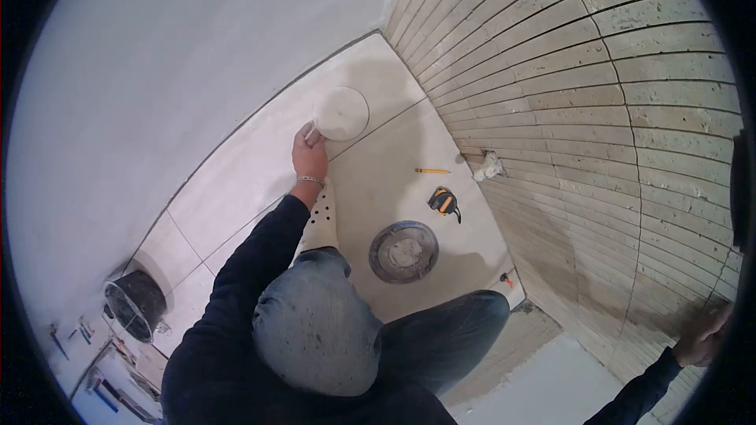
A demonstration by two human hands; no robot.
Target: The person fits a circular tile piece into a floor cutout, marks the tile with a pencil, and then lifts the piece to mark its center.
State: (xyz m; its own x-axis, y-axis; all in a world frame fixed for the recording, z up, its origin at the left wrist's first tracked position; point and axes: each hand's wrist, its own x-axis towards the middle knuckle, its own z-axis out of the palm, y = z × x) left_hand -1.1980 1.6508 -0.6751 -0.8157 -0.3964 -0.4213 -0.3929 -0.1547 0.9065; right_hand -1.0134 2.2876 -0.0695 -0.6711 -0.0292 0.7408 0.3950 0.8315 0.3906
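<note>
My left hand, with a chain bracelet at the wrist, reaches forward over the large pale floor tiles. Its fingers are closed in a pinch at the lower left edge of a round pale disc. Far off at the right border, my right hand is beside the wall of narrow beige strips. Its fingers run into the dark rim of the picture, so I cannot tell whether they hold anything.
A round metal container with pale material stands by my legs. Near it lie a yellow pencil and a black-and-orange tape measure. A white lump sticks out at the wall's foot. A black bucket stands at left, near several tools.
</note>
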